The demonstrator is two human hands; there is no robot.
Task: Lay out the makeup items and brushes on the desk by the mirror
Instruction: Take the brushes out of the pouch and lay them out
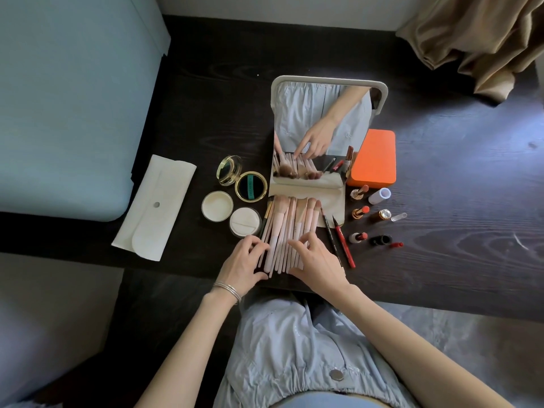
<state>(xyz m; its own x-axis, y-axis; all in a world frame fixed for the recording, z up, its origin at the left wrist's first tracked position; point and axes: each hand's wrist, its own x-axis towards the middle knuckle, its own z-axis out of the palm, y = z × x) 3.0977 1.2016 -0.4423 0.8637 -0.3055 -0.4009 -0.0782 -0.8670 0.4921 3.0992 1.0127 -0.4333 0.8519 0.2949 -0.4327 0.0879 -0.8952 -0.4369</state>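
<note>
Several pink makeup brushes (290, 228) lie side by side on the dark desk (441, 260), heads towards the standing mirror (321, 131). My left hand (244, 265) rests on the handles at the left of the row, fingers bent. My right hand (315, 260) touches the handles at the right, fingers spread and pinching lightly at one. Two slim pencils (338, 240), one black and one red, lie just right of the brushes. An open gold compact (244, 179) and two white powder puffs (232, 213) sit to the left.
Several lipsticks and small bottles (374, 216) stand right of the mirror's base, beside an orange case (372, 159). A white fabric pouch (154, 207) lies at the desk's left end. A blue cushion (67, 98) is at left and a tan curtain (482, 39) at the back right.
</note>
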